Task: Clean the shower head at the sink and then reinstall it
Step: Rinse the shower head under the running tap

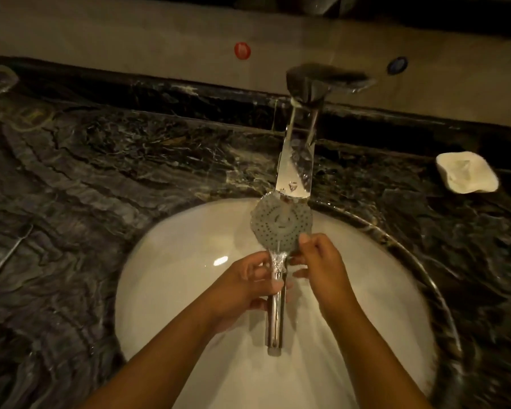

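Where water (278, 246) blurs the shower head (266, 228), left hand (247, 287) grips handle (275, 320), right hand (322, 267) pinches rim (306, 228)

Shower head (281, 224) under the running faucet (297, 160).
Left hand (245, 287) grips its chrome handle above the white sink (171, 278); right hand (322, 261) pinches its rim.

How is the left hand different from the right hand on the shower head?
The left hand wraps round the shiny handle of the shower head; the right hand sits higher, by the round face. The left hand's fingers curl round the handle; the right hand's thumb lies on the face's edge. Both hold the shower head over the sink, under the tap.
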A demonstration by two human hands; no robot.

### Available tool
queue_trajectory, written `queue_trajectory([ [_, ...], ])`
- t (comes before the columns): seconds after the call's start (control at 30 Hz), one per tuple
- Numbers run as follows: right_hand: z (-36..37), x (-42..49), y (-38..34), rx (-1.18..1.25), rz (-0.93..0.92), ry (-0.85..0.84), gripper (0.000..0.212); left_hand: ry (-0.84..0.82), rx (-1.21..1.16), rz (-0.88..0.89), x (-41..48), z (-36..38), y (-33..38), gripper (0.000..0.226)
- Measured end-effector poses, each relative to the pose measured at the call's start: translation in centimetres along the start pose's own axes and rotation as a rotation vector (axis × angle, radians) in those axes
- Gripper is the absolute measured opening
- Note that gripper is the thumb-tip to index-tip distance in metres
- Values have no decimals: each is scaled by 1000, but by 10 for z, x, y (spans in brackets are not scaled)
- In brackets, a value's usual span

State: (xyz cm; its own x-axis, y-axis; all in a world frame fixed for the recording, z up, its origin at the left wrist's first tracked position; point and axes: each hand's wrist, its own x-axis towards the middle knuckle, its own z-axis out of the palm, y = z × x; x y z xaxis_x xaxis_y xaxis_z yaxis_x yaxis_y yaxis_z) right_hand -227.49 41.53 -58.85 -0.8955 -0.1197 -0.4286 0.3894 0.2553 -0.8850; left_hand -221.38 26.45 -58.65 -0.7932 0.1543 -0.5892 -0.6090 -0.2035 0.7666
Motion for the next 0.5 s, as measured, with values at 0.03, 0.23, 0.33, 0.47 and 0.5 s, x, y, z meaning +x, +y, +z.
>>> queue_trajectory([
  [0.03,4,1,7,62,20,-34,18,-2,8,12,3,-2,-1,42],
  [0.23,10,5,25,280,-27,-143,26,-23,81,58,11,-14,-14,40],
  [0.33,10,10,24,376,-27,-145,30,-38,86,83,13,-14,-16,42],
  [0.47,13,10,27,451,-11,-167,30,-40,124,96,15,-16,-14,44],
  [0.5,14,10,27,473,-2,-175,32,-42,135,99,15,-17,-15,44],
])
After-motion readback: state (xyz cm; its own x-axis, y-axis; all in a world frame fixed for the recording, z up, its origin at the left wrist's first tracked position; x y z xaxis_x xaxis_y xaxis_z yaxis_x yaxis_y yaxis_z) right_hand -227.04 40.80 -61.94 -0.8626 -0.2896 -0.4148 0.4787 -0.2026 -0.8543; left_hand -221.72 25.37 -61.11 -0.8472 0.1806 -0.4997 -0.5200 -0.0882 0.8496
